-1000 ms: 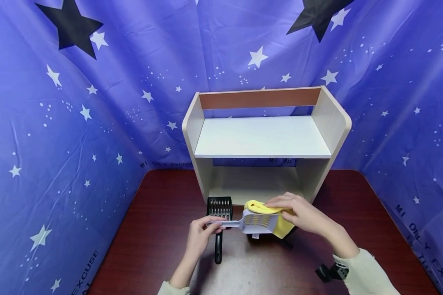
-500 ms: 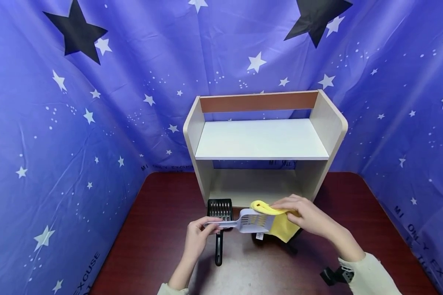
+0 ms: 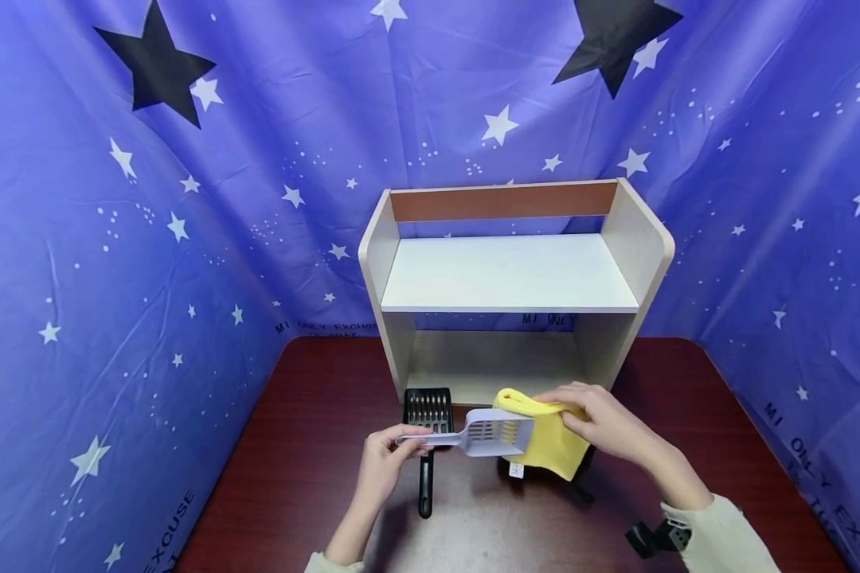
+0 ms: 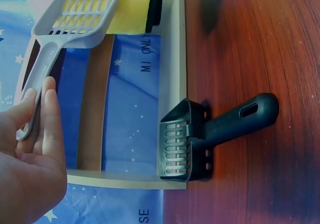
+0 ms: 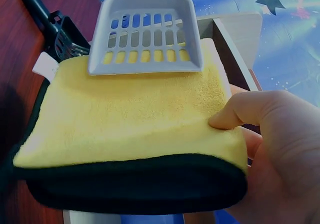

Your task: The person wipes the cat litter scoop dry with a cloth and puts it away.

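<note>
My left hand [image 3: 381, 461] pinches the handle of a pale grey slotted litter scoop [image 3: 482, 451] between thumb and fingers, above the table. A folded yellow cloth [image 3: 555, 446] with a dark edge and a white tag hangs from my right hand [image 3: 605, 422], thumb on one face and fingers mostly hidden behind. The cloth lies just beyond the scoop's front edge, and yellow shows through some slots. In the right wrist view the scoop's lip overlaps the cloth [image 5: 135, 114]; whether they touch I cannot tell. A black slotted litter scoop [image 4: 240, 121] lies on the table beyond my left hand.
A two-level pale wooden shelf [image 3: 509, 274] stands at the back of the dark red table [image 3: 315, 438]. The black scoop's head is by its front left corner. Blue star-printed curtains [image 3: 222, 199] enclose the back and sides.
My right hand has drawn the yellow cloth slightly right, away from the pale scoop's head, and more of the cloth shows. The left hand keeps its pinch on the handle, nearly still.
</note>
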